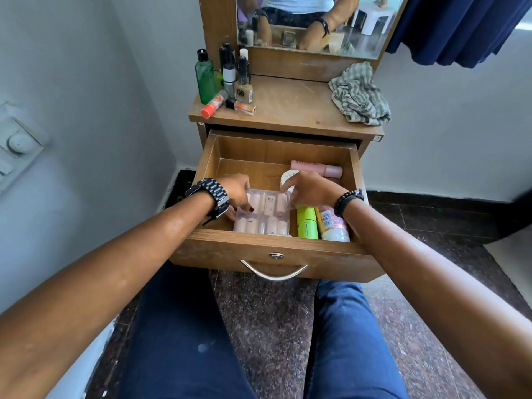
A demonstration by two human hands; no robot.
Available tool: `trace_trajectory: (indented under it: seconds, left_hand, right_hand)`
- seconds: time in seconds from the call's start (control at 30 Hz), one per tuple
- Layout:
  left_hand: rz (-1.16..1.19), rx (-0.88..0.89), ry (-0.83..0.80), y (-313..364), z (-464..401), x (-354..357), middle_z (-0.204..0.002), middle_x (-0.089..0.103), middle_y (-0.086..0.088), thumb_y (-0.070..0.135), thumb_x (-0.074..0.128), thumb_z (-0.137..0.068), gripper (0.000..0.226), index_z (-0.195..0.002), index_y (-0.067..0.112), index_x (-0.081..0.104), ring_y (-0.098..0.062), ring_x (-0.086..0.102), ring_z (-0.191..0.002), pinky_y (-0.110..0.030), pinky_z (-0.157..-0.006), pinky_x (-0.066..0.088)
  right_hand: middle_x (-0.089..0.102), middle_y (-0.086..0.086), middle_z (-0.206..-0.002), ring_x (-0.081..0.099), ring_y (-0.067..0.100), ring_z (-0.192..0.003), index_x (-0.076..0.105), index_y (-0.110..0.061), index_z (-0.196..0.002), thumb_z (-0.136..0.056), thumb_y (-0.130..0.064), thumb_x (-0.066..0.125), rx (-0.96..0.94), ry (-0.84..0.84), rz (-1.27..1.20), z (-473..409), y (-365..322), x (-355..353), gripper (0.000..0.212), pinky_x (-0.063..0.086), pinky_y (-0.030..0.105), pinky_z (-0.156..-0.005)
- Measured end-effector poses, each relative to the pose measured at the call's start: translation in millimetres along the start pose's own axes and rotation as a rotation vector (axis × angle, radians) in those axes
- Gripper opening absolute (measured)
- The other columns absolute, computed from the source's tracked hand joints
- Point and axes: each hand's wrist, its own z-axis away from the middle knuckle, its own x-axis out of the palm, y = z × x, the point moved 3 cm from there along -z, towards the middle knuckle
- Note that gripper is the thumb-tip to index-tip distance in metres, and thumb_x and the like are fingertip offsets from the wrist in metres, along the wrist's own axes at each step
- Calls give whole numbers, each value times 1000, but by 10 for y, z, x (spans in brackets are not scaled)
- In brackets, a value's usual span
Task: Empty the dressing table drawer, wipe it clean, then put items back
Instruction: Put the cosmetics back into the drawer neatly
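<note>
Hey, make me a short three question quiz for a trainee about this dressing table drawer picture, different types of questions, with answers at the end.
1. True or false: the striped cloth lies inside the drawer.
2. Multiple choice: what do the left hand and right hand grip together? A) the green bottle B) the clear plastic case C) the pink tube
3. Fill in: the lime-green container lies to the ______ of the case.

Key: 1 false, it lies on the tabletop. 2 B. 3 right.
</note>
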Motion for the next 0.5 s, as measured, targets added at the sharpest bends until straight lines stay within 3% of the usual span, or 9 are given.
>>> trace_trajectory:
  seconds: [0.07, 0.13, 0.23, 0.3, 0.37, 0.43, 0.5]
  left_hand:
    - [10, 1, 3, -3, 1, 1, -91, 53, -6, 4, 70, -79, 42, -114, 9, 47, -27, 67, -79, -44, -69, 59]
    - [7, -2, 8, 3, 3, -4, -92, 53, -7, 3, 69, -80, 42, -116, 9, 47, -27, 66, -80, -42, -67, 59]
    - [25, -7, 3, -10, 7, -10, -103, 52, -10, 2, 67, -81, 46, -120, 9, 44, -27, 66, -84, -44, -70, 59]
    - [54, -18, -7, -32, 15, -34, -109, 52, -12, 1, 67, -82, 49, -123, 10, 42, -27, 66, -85, -43, -71, 59]
    - [75, -22, 8, -38, 27, -91, -106, 54, -12, 3, 67, -82, 50, -124, 11, 41, -25, 67, -81, -36, -66, 59]
    - [90, 18, 63, -6, 33, -195, -97, 58, -10, 5, 65, -84, 46, -123, 12, 42, -20, 66, -72, -27, -55, 57]
    - [93, 96, 165, 56, 30, -329, -91, 61, -7, 6, 64, -85, 40, -120, 13, 46, -15, 65, -66, -23, -49, 53]
  right_hand:
    - [61, 7, -110, 49, 13, -87, 66, -20, -111, -79, -14, 70, -14, 33, 9, -23, -1, 37, 33, 36, 11, -59]
    - [60, 9, -118, 51, 16, -92, 66, -17, -112, -79, -13, 70, -12, 41, 20, -23, -17, 31, 33, 41, 19, -67]
    - [63, 10, -113, 64, 26, -91, 65, -16, -115, -80, -12, 70, 16, 23, 18, -7, -30, -31, 35, 50, 27, -71]
    - [61, 9, -114, 62, 25, -95, 64, -17, -115, -81, -15, 70, 17, 53, 27, 2, -42, -93, 34, 48, 26, -73]
    - [60, 7, -114, 57, 17, -88, 66, -17, -109, -80, -15, 71, -12, 117, -18, 3, -55, -170, 29, 43, 21, -72]
    - [68, 8, -104, 55, 9, -70, 68, -12, -104, -80, -10, 70, -59, 155, -130, 18, -108, -255, 24, 43, 12, -62]
    - [73, 11, -93, 58, 9, -65, 68, -7, -102, -81, -5, 68, -107, 189, -257, 29, -190, -337, 21, 44, 10, -55]
